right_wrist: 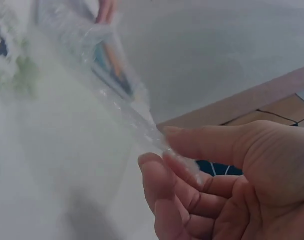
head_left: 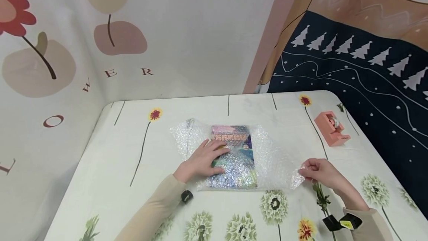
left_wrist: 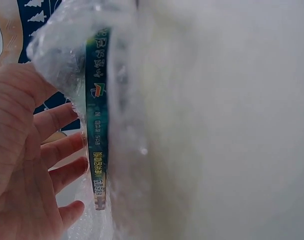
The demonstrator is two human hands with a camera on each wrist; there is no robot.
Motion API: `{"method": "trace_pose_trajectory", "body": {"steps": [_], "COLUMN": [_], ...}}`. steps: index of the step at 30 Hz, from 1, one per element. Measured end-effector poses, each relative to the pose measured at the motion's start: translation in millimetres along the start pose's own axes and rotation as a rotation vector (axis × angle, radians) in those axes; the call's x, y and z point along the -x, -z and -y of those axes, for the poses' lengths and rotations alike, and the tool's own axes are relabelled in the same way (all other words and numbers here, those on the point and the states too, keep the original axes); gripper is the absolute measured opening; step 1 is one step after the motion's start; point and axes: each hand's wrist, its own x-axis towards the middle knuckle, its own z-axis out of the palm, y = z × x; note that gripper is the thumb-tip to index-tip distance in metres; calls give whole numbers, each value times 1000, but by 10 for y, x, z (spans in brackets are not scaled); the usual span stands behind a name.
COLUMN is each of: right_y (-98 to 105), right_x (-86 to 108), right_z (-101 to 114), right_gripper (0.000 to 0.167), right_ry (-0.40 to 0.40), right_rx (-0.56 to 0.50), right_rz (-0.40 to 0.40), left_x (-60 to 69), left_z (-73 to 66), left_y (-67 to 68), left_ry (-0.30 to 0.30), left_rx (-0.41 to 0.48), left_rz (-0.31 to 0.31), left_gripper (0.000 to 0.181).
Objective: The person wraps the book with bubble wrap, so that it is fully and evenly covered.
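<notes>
A book [head_left: 234, 163] with a colourful cover lies on the table, bubble wrap [head_left: 272, 159] under it and folded over its lower part. My left hand [head_left: 204, 158] rests on the wrapped book with fingers spread. The left wrist view shows the book's dark green spine [left_wrist: 97, 120] through the plastic, beside that hand's fingers. To the right, my right hand [head_left: 319, 173] pinches a corner of the bubble wrap between thumb and fingers. In the right wrist view the pinched edge [right_wrist: 179, 157] runs from the fingertips back toward the book.
A pink tape dispenser [head_left: 331, 128] with a roll of tape stands at the right of the table. The white tablecloth [head_left: 110, 170] has printed flowers. Patterned cloths hang behind and at both sides.
</notes>
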Motion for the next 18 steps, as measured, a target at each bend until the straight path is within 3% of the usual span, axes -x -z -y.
{"method": "trace_pose_trajectory", "body": {"steps": [5, 12, 18], "right_y": [-2, -132, -234], "right_x": [-40, -152, -231], "right_z": [141, 456, 693], "right_gripper": [17, 13, 11], "right_ry": [142, 293, 331], "right_rx": [-88, -113, -150], "right_rz": [18, -3, 20], "left_x": [4, 4, 8], "left_z": [-2, 3, -6], "left_y": [2, -8, -2], "left_ry": [10, 22, 21], "left_rx": [16, 16, 21], "left_rz": [5, 15, 8], "left_gripper": [69, 69, 69]}}
